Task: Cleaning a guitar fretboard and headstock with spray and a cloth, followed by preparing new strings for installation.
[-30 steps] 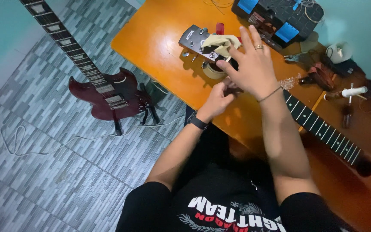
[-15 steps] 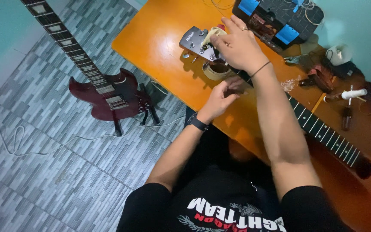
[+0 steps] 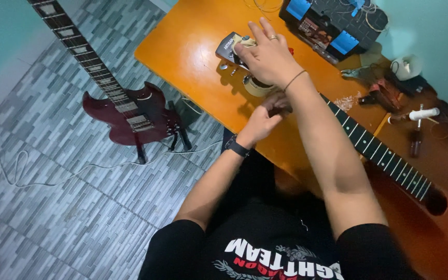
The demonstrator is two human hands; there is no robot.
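Right hand fingers spread over headstock; left hand fingers pinch guitar neck near table edge

Dark red electric guitar on a stand on the grey tiled floor; black-and-blue case at the orange table's far edge; white-handled tool near its right edge

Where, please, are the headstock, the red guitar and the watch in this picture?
headstock (image 3: pixel 227 47), head view, on its dark face.
red guitar (image 3: pixel 130 116), head view, on its body.
watch (image 3: pixel 237 147), head view, on its black strap.
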